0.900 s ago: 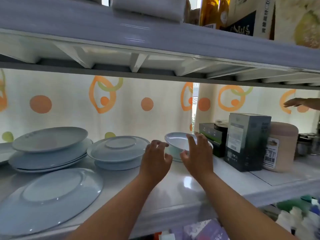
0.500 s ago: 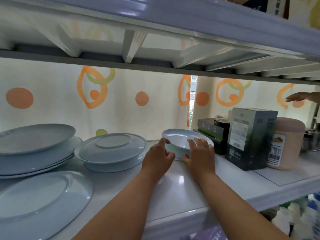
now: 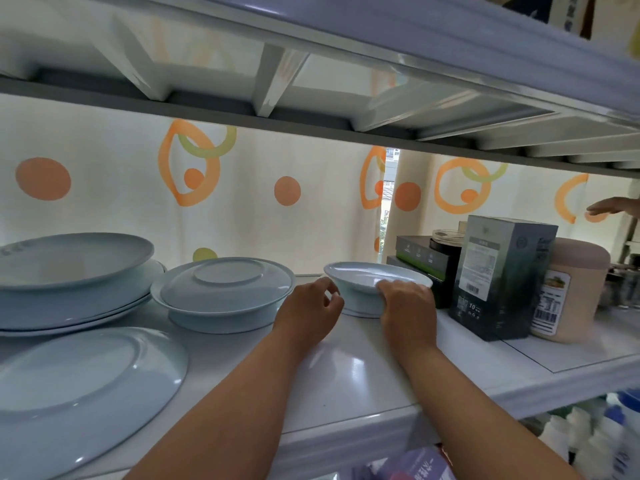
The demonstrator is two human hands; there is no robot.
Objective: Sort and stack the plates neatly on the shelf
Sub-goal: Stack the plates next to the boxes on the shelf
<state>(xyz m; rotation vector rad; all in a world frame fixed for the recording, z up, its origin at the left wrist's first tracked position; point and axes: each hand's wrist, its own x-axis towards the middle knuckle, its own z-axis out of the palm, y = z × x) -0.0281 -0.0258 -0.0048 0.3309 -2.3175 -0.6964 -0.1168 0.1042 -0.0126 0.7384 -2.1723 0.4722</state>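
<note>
Ideally, lift level: the right hand (image 3: pixel 407 303) curls over the near rim of the small plate (image 3: pixel 363 275) on the shelf (image 3: pixel 346 382) beside the box (image 3: pixel 498 278); the left hand (image 3: pixel 310 304) curls at its left edge, grip unclear.

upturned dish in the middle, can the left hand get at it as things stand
Probably yes: the left hand lies just right of the upturned dish, with only bare shelf between them and open room above. It would have to leave the small bowl.
</note>
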